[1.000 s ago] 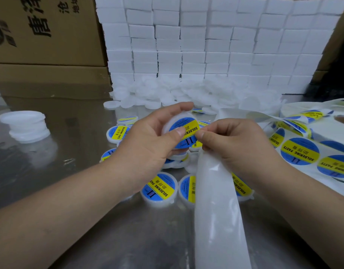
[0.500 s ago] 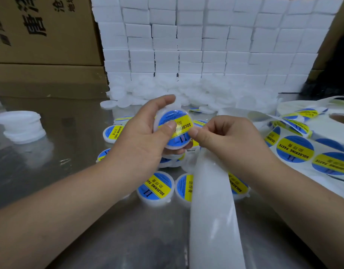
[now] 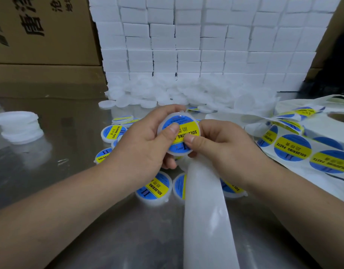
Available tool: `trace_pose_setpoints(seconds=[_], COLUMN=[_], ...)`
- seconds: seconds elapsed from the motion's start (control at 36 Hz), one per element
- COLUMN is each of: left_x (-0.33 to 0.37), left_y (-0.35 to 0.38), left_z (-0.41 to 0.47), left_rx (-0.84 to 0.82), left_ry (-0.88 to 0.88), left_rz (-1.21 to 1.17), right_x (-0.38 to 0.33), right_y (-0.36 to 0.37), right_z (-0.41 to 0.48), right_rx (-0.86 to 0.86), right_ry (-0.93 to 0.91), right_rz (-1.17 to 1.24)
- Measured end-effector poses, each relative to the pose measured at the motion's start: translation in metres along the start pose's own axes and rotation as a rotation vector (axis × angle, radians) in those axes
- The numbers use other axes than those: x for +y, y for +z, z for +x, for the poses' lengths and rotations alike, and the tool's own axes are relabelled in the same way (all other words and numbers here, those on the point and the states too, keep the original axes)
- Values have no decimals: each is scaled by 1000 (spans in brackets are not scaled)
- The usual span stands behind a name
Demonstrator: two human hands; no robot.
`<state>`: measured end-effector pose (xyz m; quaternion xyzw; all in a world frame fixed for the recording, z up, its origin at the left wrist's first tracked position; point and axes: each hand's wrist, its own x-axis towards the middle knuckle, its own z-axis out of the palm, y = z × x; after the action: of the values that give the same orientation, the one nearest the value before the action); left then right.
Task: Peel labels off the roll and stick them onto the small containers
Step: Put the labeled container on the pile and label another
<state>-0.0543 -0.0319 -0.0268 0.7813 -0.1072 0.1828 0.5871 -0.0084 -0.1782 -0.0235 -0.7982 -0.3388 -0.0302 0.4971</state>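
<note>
While it is held at centre frame above the table [image 3: 74, 121], the container [image 3: 176, 115] looks light, stiff and slick-sided. The left hand [image 3: 144, 146] has its grip around the rim. The right hand [image 3: 227, 148] pinches the lower edge, its thumb pressing the thin, easily creased label [image 3: 182, 133] flat.

labelled containers [image 3: 154, 188] lie on the table [image 3: 74, 133] below the hands, unlabelled lids [image 3: 167, 92] behind, stacked boxes [image 3: 206, 45] behind those, label roll [image 3: 313, 136] right.
</note>
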Motion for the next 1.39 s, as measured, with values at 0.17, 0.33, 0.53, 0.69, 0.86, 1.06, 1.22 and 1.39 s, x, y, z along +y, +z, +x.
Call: trace_pose_setpoints(seconds=[0.17,0.33,0.53,0.69,0.86,1.06,1.22,1.39], left_x=[0,3,0,2,-3,-15,-20,-10], left_y=[2,-6,-8,-8,-10,-18,-20,-16], left_z=[-5,-6,-5,-5,-1,12,19,13], left_rx=[-77,-86,-92,-101,107,119,33,-12], left_ry=[65,136,236,229,141,-10,-49,179], left_rz=[166,416,539,582,521,686,975,870], right_x=[-3,-5,-4,2,2,3,0,-2], right_y=[-4,-2,-3,-1,-4,1,2,0], right_z=[-1,0,-2,-3,1,1,-3,-4], right_rx=[85,53,-21,-63,100,101,38,54], right_ry=[-2,-8,-10,13,-33,-176,-261,-262], right_rz=[-122,-240,-231,-154,27,3,36,135])
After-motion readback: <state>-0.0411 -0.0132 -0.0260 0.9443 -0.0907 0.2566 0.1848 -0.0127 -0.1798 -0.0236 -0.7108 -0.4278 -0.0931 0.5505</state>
